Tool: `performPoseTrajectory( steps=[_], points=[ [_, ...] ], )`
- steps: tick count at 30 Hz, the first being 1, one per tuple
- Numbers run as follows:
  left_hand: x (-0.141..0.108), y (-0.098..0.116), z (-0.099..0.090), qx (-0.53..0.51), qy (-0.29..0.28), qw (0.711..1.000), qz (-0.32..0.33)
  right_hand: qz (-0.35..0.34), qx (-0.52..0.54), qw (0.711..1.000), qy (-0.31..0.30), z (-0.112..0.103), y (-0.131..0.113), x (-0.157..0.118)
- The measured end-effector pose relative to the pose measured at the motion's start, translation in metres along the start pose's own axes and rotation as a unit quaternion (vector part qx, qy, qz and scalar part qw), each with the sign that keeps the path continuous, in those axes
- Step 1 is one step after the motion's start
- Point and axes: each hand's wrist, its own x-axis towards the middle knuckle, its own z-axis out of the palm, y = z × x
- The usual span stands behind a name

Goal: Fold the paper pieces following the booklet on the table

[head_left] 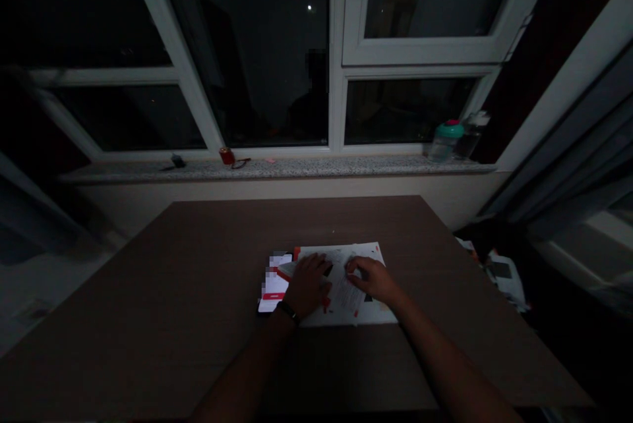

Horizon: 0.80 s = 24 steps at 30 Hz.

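Printed sheets (341, 291) are lying under both hands at the middle of the table (208, 265), and I am working outward from the fingers as I am watching from my remote seat. The fingers of the left hand (309, 284) are resting on the paper, loosely spread and pointing away from the body; I am reading that as bracing, guarding the sheets against sliding or curling. The right hand (373, 278) is bending its thumb and index finger toward each other over the paper's right half, which would be suiting fine work on a thin layer. Whether they are pinching an edge, I cannot tell in such dim light.

Beside the left hand, a phone (275, 284) is lying face up with its screen glowing, perhaps so that it is facing the person for reading. A pale corner with a reddish edge is seeming to reach over the phone's near side, though I cannot tell whether it is touching. A dark band (287, 310) is circling the left wrist.

Farther out, the windowsill (316, 167) is holding a teal-lidded bottle (446, 143) and a clear bottle (469, 140) toward its right end, and a small red item (226, 156) toward its left, all well apart from the hands.
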Motion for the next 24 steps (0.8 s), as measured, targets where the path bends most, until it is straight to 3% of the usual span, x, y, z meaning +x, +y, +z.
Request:
performPoseTrajectory(
  steps=[4, 10, 19, 24],
  points=[
    [0.0, 0.004, -0.001, 0.0, -0.007, 1.0, -0.001, -0.005, -0.024, 0.999, 0.032, 0.001, 0.003, 0.001],
    [0.001, 0.006, -0.012, 0.001, -0.007, 1.0, -0.006, 0.041, -0.039, 0.993, 0.103, -0.003, 0.009, 0.002],
    [-0.002, -0.001, 0.004, -0.044, -0.019, 0.998, 0.051, 0.028, -0.011, 0.997, 0.078, -0.003, 0.007, 0.001],
    [-0.001, -0.001, 0.002, -0.058, -0.027, 0.996, 0.062, 0.039, 0.013, 0.994, 0.106, -0.003, 0.009, 0.001]
  ],
)
